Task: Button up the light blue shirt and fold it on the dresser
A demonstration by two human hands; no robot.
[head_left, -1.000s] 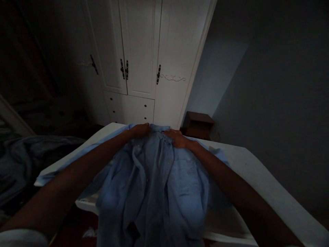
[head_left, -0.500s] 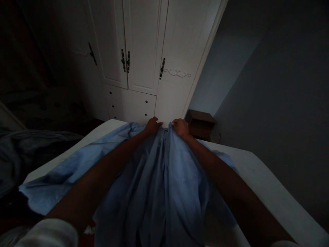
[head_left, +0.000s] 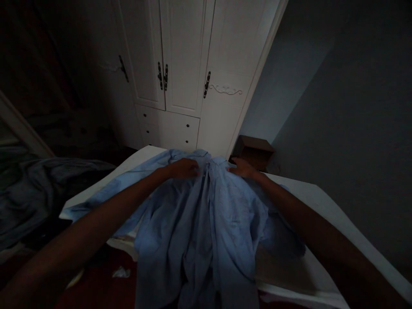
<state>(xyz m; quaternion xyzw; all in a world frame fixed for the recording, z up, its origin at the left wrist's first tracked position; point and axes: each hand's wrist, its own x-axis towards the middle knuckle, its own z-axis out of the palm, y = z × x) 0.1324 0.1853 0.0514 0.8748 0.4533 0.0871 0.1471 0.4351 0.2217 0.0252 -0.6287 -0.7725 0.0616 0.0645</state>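
A light-blue button-up shirt [head_left: 234,214] lies spread over a white table [head_left: 309,195], its collar at the far edge and its lower part hanging over the near edge. The front is down the middle, with a dark fold between the two halves. My left hand [head_left: 184,168] rests on the shirt left of the collar, fingers bent loosely and apart, gripping no cloth that I can see. Right of the collar, my right hand [head_left: 243,167] has its thumb and fingers apart at the shoulder cloth. One sleeve stretches left beneath my left forearm.
A white wardrobe [head_left: 183,56] with dark handles stands behind the table. Beside it is a small brown cabinet [head_left: 255,143]. Dark clothes [head_left: 41,193] are heaped at the left. A small crumpled whitish thing [head_left: 121,272] lies on a dark red surface below.
My hands have let go of the collar edge and moved apart, the left leftward and the right rightward. The collar now lies lower and spread on the table.
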